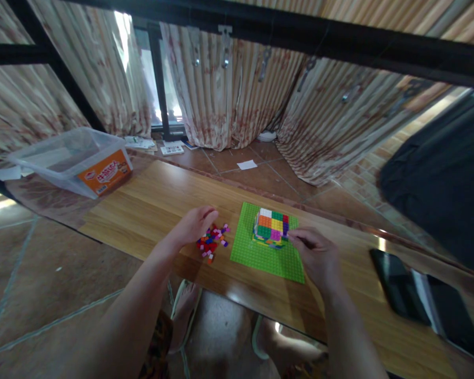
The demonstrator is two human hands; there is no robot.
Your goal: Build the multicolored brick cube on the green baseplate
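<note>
Here, a boxy, patchwork-topped brick block [270, 224] stands beside right fingers [297, 235] pressed together, left fingers [207, 210] unclear.

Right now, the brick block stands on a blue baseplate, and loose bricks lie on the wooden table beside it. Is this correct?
No: the head view shows a green baseplate, not blue. The brick block does stand on it, and loose bricks lie on the wooden table beside it.

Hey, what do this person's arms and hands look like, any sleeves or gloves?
The left hand and right hand are bare, without gloves. No sleeve shows on the left forearm or right forearm, and no watch or bracelet is visible. Finer detail is blurred.
</note>
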